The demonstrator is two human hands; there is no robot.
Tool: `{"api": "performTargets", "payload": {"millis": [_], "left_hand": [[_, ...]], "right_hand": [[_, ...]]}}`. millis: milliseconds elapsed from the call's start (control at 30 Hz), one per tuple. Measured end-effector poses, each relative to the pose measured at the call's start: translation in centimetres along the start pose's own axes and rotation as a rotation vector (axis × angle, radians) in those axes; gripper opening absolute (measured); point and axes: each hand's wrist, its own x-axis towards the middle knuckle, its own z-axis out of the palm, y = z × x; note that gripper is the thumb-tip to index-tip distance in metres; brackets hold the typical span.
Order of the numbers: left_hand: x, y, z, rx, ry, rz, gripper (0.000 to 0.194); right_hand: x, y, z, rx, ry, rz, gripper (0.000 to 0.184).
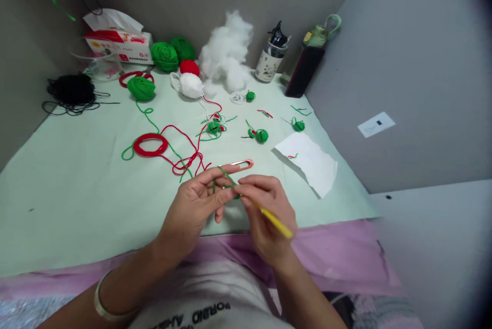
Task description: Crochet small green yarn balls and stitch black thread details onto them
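My left hand (pixel 198 196) pinches a small green crochet piece (pixel 237 196) between thumb and fingers. A strand of green yarn (pixel 226 175) runs over its index finger. My right hand (pixel 269 211) is closed around a yellow-handled crochet hook (pixel 279 224), whose tip meets the green work at the left fingertips. Most of the crochet piece is hidden by my fingers. Just beyond the left index finger is an orange-edged metal tool (pixel 248 164), partly covered. A green yarn ball (pixel 141 88) lies farther back, its strand trailing towards my left hand.
Red yarn (pixel 150 145) lies coiled at left. Small green crocheted balls (pixel 262 136) sit beyond my hands, near a torn white paper (pixel 311 162). White stuffing (pixel 228 55), a tissue pack (pixel 130 47), a pen cup (pixel 271 60), a dark phone (pixel 305 72) and black yarn (pixel 71 89) line the back.
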Motion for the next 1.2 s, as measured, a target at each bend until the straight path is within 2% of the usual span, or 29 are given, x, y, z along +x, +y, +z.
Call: {"api": "performTargets", "payload": {"millis": [67, 100, 133, 200, 267, 333, 367, 433, 500, 533, 600, 667, 733, 800, 967, 1100, 1200], "left_hand": [[0.0, 0.2, 0.2, -0.089, -0.008, -0.047, 0.033], [0.0, 0.3, 0.2, -0.132, -0.023, -0.086, 0.033], [0.0, 0.3, 0.2, -0.169, -0.037, -0.122, 0.032], [0.0, 0.5, 0.1, -0.206, -0.035, -0.16, 0.028], [0.1, 0.5, 0.0, -0.188, -0.001, -0.126, 0.028], [0.0, 0.3, 0.2, -0.144, 0.041, -0.057, 0.034], [0.0, 0.2, 0.4, -0.129, 0.053, -0.032, 0.038], [-0.2, 0.1, 0.7, -0.146, 0.044, -0.038, 0.042], [-0.3, 0.3, 0.8, -0.206, -0.017, -0.123, 0.042], [-0.3, 0.4, 0.7, -0.237, -0.044, -0.169, 0.04], [-0.2, 0.8, 0.3, -0.279, -0.051, -0.215, 0.034], [0.0, 1.1, -0.1, -0.28, -0.016, -0.198, 0.029], [0.1, 1.2, -0.3, -0.247, -0.006, -0.169, 0.029], [0.2, 1.1, -0.2, -0.204, -0.02, -0.148, 0.029], [0.4, 0.7, 0.2, -0.232, 0.026, -0.139, 0.016], [1.2, 2.0, -0.3, -0.301, 0.042, -0.136, 0.015], [2.1, 4.2, -0.9, -0.271, 0.052, -0.079, 0.017]], "right_hand": [[-0.3, 0.0, -0.1, -0.174, -0.039, -0.143, 0.042], [-0.3, 0.0, -0.2, -0.189, -0.041, -0.166, 0.042], [-0.2, 0.0, -0.2, -0.154, -0.02, -0.143, 0.04], [0.2, -0.1, -0.2, 0.028, 0.067, 0.005, 0.031], [0.7, -0.2, -0.1, 0.256, 0.144, 0.16, 0.024], [0.9, -0.2, 0.2, 0.343, 0.155, 0.214, 0.023], [0.8, -0.2, 0.4, 0.287, 0.138, 0.19, 0.023], [0.3, -0.2, 0.7, 0.045, 0.096, 0.048, 0.026], [-0.1, -0.2, 0.8, -0.133, 0.063, -0.078, 0.036], [-0.2, -0.2, 0.8, -0.135, 0.07, -0.08, 0.038], [0.1, -0.2, 0.5, 0.022, 0.125, 0.051, 0.031], [0.8, -0.2, 0.4, 0.278, 0.199, 0.243, 0.023], [1.4, -0.1, 0.4, 0.5, 0.217, 0.363, 0.018], [1.9, 0.1, 0.7, 0.601, 0.197, 0.405, 0.015], [2.5, 0.0, 1.3, 0.551, 0.1, 0.369, 0.016], [4.3, 0.3, 0.4, 0.455, -0.098, 0.311, 0.017], [6.4, 1.5, -0.8, 0.286, -0.284, 0.186, 0.031]]}}
